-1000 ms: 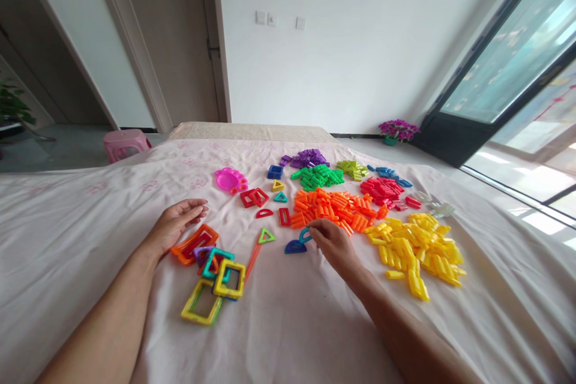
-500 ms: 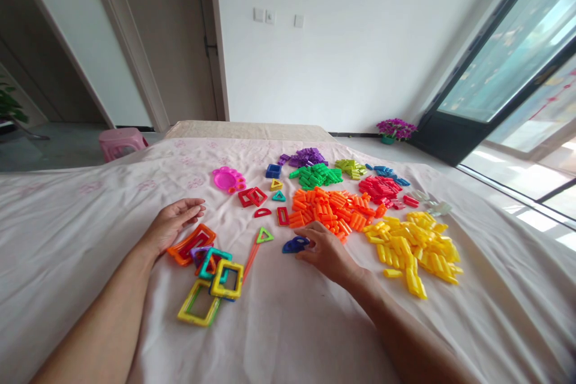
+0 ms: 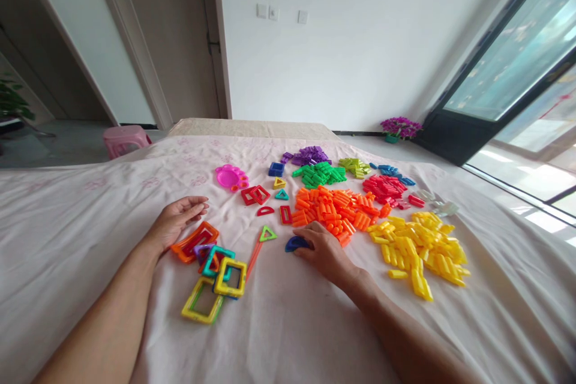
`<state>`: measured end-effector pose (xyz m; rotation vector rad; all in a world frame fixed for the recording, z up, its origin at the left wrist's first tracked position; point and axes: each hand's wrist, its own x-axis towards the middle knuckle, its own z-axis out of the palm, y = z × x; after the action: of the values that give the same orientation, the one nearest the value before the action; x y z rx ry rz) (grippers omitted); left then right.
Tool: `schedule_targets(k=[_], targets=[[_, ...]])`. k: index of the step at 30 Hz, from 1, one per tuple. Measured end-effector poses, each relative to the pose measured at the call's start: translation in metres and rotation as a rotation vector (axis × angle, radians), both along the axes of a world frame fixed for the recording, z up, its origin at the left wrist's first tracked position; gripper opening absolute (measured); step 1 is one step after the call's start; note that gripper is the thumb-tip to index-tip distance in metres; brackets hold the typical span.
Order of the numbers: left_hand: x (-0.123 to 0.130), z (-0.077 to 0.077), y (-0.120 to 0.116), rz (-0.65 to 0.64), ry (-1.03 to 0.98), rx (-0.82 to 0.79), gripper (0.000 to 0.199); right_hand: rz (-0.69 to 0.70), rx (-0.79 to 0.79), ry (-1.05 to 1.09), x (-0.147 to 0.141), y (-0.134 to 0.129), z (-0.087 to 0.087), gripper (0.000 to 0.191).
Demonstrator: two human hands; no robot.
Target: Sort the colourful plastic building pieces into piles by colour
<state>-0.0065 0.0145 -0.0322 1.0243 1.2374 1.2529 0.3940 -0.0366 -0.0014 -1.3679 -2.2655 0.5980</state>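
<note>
My right hand (image 3: 321, 250) has its thumb and fingers closed on a dark blue curved piece (image 3: 296, 244) that lies on the cloth. Orange pieces (image 3: 335, 210) are heaped just beyond that hand. On the left, my left hand (image 3: 180, 220) rests with fingers loosely apart and nothing in it. Beside it lie an orange-red frame (image 3: 195, 242), a teal square frame (image 3: 218, 262), a yellow square frame (image 3: 230, 278) and another yellow frame (image 3: 202, 300), partly overlapping. A green triangle (image 3: 267, 233) touches thin orange sticks (image 3: 254, 259) between my hands.
Yellow pieces (image 3: 418, 246) are piled at the right. Farther back are red (image 3: 384, 189), green (image 3: 319, 174) and purple (image 3: 310, 156) heaps, a pink dish (image 3: 230, 177) and red frames (image 3: 255, 195). A pink stool (image 3: 126, 140) stands beyond the cloth.
The whole view has shifted slightly. My right fingers cover more of the blue piece, so less of it shows. My left hand keeps its place beside the frames.
</note>
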Motion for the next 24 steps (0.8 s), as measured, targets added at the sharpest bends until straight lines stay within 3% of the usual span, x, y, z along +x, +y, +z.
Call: schedule_targets(k=[8,13,18,24], targets=[[0.0,-0.002,0.001,0.024,-0.01,0.01,0.039,0.016,0.022,-0.087,-0.004,-0.004,0.005,0.03],[0.001,-0.003,0.003,0.098,-0.045,0.038,0.038,-0.049,0.108,-0.159,-0.017,-0.006,0.021,0.03],[0.002,-0.002,0.004,0.112,-0.049,0.044,0.04,0.131,0.136,-0.234,-0.056,0.006,0.035,0.027],[-0.002,-0.005,0.005,0.085,-0.062,0.043,0.04,0.21,0.148,-0.41,-0.082,0.012,0.025,0.027]])
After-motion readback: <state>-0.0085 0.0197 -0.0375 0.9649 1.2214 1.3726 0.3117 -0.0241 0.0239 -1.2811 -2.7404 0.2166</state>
